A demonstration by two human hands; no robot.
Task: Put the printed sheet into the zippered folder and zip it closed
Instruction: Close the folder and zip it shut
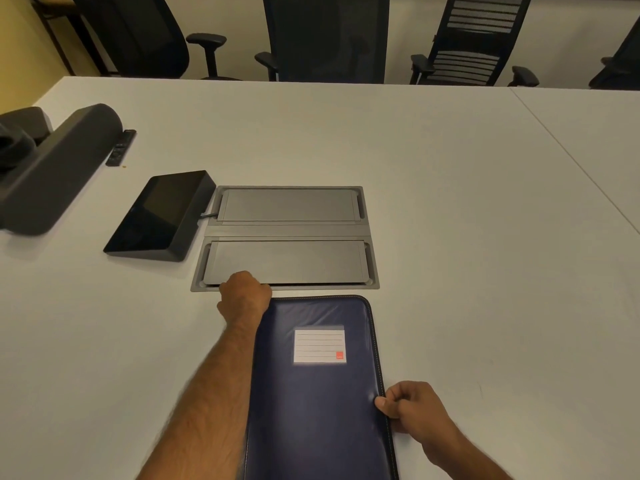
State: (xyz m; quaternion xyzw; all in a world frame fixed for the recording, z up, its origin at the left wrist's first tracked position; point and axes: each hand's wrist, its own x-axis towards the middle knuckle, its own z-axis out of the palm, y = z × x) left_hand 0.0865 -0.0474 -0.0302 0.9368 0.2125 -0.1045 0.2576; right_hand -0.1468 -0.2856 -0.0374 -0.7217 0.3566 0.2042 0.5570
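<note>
A dark blue zippered folder (318, 403) lies flat and closed on the white table, with a white lined label (319, 345) on its cover. My left hand (244, 294) is curled at the folder's far left corner, fingers hidden underneath. My right hand (414, 407) pinches the folder's right edge along the zipper track, thumb pressed on the seam. The zip puller is hidden by the fingers. No printed sheet is visible.
A grey recessed cable box with two flaps (287, 237) sits just beyond the folder. A black touch panel (162, 216) stands to its left, with a black bar device (52, 168) and a remote (121, 147) further left. Office chairs (325, 36) line the far table edge.
</note>
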